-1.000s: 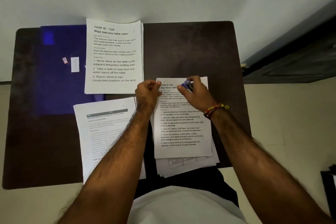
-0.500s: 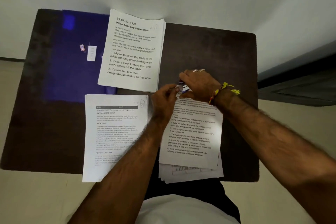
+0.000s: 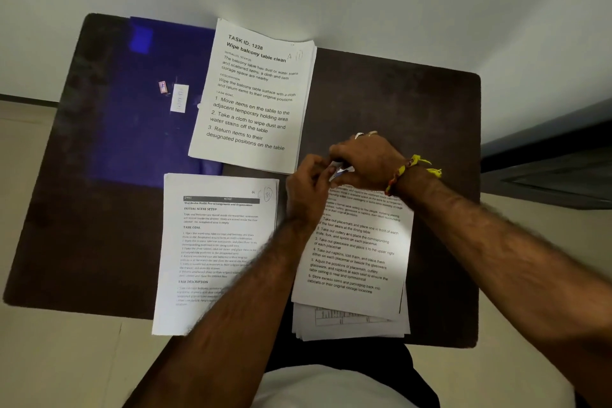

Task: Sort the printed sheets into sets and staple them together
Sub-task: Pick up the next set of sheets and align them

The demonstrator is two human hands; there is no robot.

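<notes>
A: Head view. Both hands meet at the top left corner of the white printed set about placemats [image 3: 356, 255], which lies on a looser pile of white sheets [image 3: 351, 325] at the near right of the dark brown tabletop [image 3: 397, 103]. What holds what?

B: The right hand [image 3: 367, 157], with a yellow and red thread band [image 3: 409, 169] at the wrist, is curled over a small blue-and-white stapler [image 3: 341, 170], most of it hidden under the fingers. The left hand [image 3: 308, 185] pinches the corner of the set just beside the stapler.

A: What differs from a second ago?

B: The right hand now lies flatter and lower over the stapler, and the left fingers are closer to it. The camera has also tilted, so the tabletop sits skewed in the frame. The sheets themselves keep their places.

A: Meaning for the task?

B: Probably the staple is being pressed into this corner; whether it is through cannot be told.

A: And the other papers?

B: A white set headed "Wipe balcony table clean" [image 3: 255, 96] lies at the far middle, partly on a dark blue folder [image 3: 139, 116]. A white set of small print [image 3: 215, 248] lies at the near left, overhanging the edge.
</notes>
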